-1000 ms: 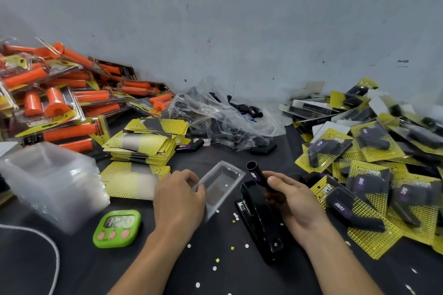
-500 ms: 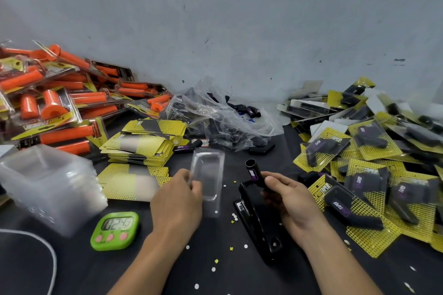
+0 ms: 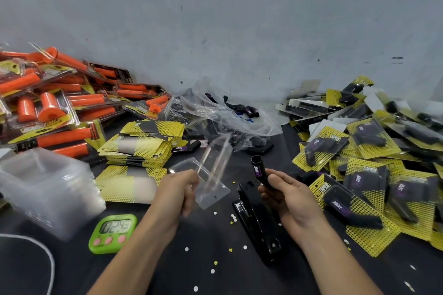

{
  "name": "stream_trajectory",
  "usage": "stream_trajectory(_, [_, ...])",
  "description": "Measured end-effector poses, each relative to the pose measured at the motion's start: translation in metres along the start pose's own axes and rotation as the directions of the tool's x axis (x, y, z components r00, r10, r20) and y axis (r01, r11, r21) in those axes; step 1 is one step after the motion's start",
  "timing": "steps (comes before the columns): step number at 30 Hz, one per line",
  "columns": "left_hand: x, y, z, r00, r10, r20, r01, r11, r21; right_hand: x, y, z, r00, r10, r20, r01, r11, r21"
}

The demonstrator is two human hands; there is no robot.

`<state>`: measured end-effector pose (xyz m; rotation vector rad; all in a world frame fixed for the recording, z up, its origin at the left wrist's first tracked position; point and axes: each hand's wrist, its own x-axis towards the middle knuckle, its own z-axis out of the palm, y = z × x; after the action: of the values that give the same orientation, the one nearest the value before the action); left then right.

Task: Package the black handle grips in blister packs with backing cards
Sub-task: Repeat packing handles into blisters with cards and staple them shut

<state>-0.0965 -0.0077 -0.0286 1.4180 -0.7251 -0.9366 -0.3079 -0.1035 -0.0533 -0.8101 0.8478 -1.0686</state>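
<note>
Your left hand [image 3: 178,195] pinches the flange of one clear blister pack [image 3: 212,182], fingers curled around its near edge. Half a second ago you held that shell flatter and facing you. Now it is turned and stands tilted, its far end up toward the plastic bag [image 3: 215,115] of loose grips, and it is blurred with motion. A second ago it was lower, with its open cavity facing up at you.

Your right hand [image 3: 287,196] grips the black handle grip [image 3: 260,170], fingers wrapped round its lower part. The open end points up and away from you, and the purple label shows. That hand and the grip have barely shifted across the three moments; they stay just above the black stapler [image 3: 259,220] lying on the counter [image 3: 215,270]. Grip and blister are near each other but apart.

The green timer [image 3: 112,232] sits by your left forearm. Beyond it are a single yellow backing card [image 3: 127,182] and the stack of backing cards [image 3: 141,148], both where they were. Finished black packs [image 3: 359,175] are heaped to your right, and orange grip packs [image 3: 48,108] to your left.
</note>
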Motion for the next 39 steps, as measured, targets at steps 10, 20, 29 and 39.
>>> stream_trajectory(10, [0.012, -0.01, 0.004, 0.955, 0.07, 0.288, -0.043, 0.994, -0.101, -0.001, -0.001, 0.0, 1.0, -0.004, -0.01, 0.004, 0.998, 0.058])
stream_trajectory(20, [0.003, -0.012, -0.009, 0.983, 0.182, 0.012, -0.099, 0.479, 0.872, -0.017, -0.01, 0.016, 0.913, -0.391, 0.118, 0.408, 0.856, -0.316])
stream_trajectory(29, [0.001, -0.016, -0.002, 0.96, 0.28, 0.032, -0.195, 0.577, 0.794, -0.046, -0.007, 0.051, 0.64, -0.511, 0.574, 0.687, 0.044, -0.725])
stream_trajectory(39, [-0.002, -0.013, 0.005, 0.942, 0.263, 0.209, -0.331, 0.84, 0.43, -0.042, -0.003, 0.063, 0.724, -0.411, 0.554, 0.627, 0.058, -0.777])
